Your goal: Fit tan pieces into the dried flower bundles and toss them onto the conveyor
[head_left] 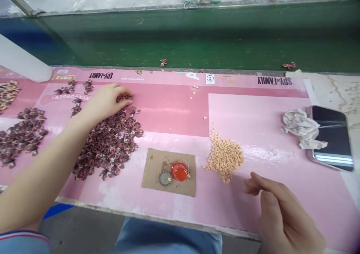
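Note:
My left hand (108,101) reaches over the far edge of a heap of small dark maroon moulded pieces (112,145). Its thumb and fingers curve apart around a few pieces, some hidden behind the fingers. Near the front edge, my right hand (284,212) hovers with loosely bent fingers, thumb apart from the index finger, nothing visible between them. Left of it lies a pile of tiny tan pieces (226,157). Between the two piles, a cardboard piece (182,189) bears a red glossy disc-shaped cap (179,171) and a metal bottle cap (165,178) with something pale in it.
More maroon pieces (25,132) lie at the left, beside yellowish-dark ones (8,93). A white cylinder (25,59) juts in. Crumpled tissue (299,126) partly covers a phone (334,138) at the right. Beyond the pink table covering (168,111) runs a green belt (202,40).

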Demonstrator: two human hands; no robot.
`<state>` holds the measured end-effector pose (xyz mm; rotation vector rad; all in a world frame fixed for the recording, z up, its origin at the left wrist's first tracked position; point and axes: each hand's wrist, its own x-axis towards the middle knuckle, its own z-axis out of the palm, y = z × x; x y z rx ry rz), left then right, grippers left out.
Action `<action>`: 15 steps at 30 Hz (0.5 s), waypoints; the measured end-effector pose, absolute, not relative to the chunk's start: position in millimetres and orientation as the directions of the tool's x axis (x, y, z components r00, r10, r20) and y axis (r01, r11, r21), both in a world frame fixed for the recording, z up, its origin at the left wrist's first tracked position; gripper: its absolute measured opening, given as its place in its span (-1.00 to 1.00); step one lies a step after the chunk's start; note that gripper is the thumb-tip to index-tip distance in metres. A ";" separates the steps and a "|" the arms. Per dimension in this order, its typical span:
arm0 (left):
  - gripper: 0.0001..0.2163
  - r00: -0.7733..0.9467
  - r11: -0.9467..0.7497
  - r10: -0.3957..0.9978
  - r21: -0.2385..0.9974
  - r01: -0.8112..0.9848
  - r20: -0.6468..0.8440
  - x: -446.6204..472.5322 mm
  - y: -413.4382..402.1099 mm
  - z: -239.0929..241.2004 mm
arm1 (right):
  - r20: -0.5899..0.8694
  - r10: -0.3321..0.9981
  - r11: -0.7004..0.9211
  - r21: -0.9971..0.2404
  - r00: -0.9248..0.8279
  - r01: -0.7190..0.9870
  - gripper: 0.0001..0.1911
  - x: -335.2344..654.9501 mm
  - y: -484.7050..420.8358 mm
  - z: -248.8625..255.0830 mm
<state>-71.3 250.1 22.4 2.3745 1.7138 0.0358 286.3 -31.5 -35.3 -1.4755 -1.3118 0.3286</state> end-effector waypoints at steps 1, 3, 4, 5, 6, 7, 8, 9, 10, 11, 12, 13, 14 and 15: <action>-0.69 0.328 -0.306 0.939 0.177 0.935 -0.108 -68.1 245.5 23.2 | 0.435 0.830 0.198 -0.814 0.348 0.546 -0.71 288.5 -31.9 -35.4; -0.62 0.331 -0.316 0.938 0.143 0.938 -0.103 -59.0 238.5 26.4 | 0.463 0.824 0.206 -0.781 0.325 0.590 -0.70 292.9 -32.2 -33.5; -0.56 0.339 -0.326 0.935 0.128 0.937 -0.104 -54.4 235.2 28.5 | 0.479 0.821 0.201 -0.752 0.310 0.628 -0.72 295.2 -32.1 -32.1; -0.51 0.347 -0.335 0.933 0.120 0.935 -0.094 -50.3 231.7 30.8 | 0.490 0.822 0.187 -0.713 0.290 0.675 -0.75 297.6 -31.8 -30.8; -0.47 0.352 -0.342 0.933 0.121 0.932 -0.070 -47.0 227.5 33.0 | 0.498 0.826 0.167 -0.666 0.266 0.727 -0.80 300.0 -31.4 -29.9; -0.46 0.351 -0.346 0.936 0.129 0.929 -0.018 -44.5 222.6 34.9 | 0.500 0.833 0.144 -0.609 0.236 0.780 -0.85 302.1 -31.0 -29.7; -0.46 0.343 -0.346 0.938 0.143 0.927 0.045 -42.7 216.8 36.5 | 0.493 0.847 0.123 -0.548 0.200 0.827 -0.89 303.9 -30.7 -30.1; -0.48 0.326 -0.341 0.939 0.163 0.926 0.110 -41.4 209.8 37.9 | 0.481 0.861 0.108 -0.492 0.166 0.864 -0.90 305.1 -30.4 -31.3; -0.50 0.307 -0.335 0.937 0.184 0.924 0.164 -40.6 201.6 38.9 | 0.467 0.873 0.099 -0.445 0.137 0.890 -0.90 305.6 -30.2 -33.1; -0.52 0.291 -0.329 0.937 0.208 0.921 0.196 -40.3 192.3 39.6 | 0.456 0.882 0.092 -0.409 0.117 0.908 -0.91 305.4 -30.0 -35.1; -0.54 0.280 -0.325 0.937 0.232 0.917 0.208 -40.8 182.3 39.8 | 0.448 0.888 0.085 -0.385 0.105 0.919 -0.92 304.6 -29.6 -37.1; -0.57 0.269 -0.317 0.941 0.257 0.913 0.207 -42.6 172.0 39.1 | 0.441 0.892 0.081 -0.370 0.098 0.925 -0.93 303.4 -29.0 -38.7; -0.60 0.258 -0.308 0.945 0.281 0.909 0.201 -46.3 161.8 37.4 | 0.438 0.895 0.084 -0.361 0.090 0.929 -0.94 301.9 -28.0 -39.7; -0.62 0.246 -0.300 0.948 0.305 0.904 0.202 -52.3 152.4 34.2 | 0.435 0.897 0.093 -0.354 0.076 0.931 -0.94 300.4 -26.6 -40.0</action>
